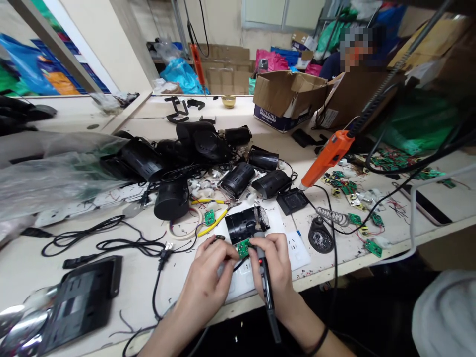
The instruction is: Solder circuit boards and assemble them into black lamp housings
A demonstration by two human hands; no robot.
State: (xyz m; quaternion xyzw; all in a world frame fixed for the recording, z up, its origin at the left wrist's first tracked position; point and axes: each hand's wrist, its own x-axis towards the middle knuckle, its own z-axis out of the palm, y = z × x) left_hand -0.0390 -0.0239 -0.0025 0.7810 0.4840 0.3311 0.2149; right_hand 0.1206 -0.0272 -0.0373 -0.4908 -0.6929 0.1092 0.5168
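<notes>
My left hand [211,270] is closed, its thumb and fingertips pinching the left end of a small green circuit board [243,248]. My right hand [274,263] grips a soldering iron [267,287] with a dark handle and a small red light; its front end points away from me, and the tip is hard to make out. Right fingertips also lie at the board's right edge. Just beyond the board, an opened black plastic housing [241,224] lies on a white sheet [299,253]. Yellow-handled pliers [213,223] rest to the left of the housing.
Several black housings [238,179] are heaped behind. An orange electric screwdriver [327,156] hangs at right, above a coiled iron stand [332,216] and scattered circuit boards [373,248]. Black cords [130,243] sprawl left. A cardboard box [286,101] stands at the back; a person [330,64] is behind it.
</notes>
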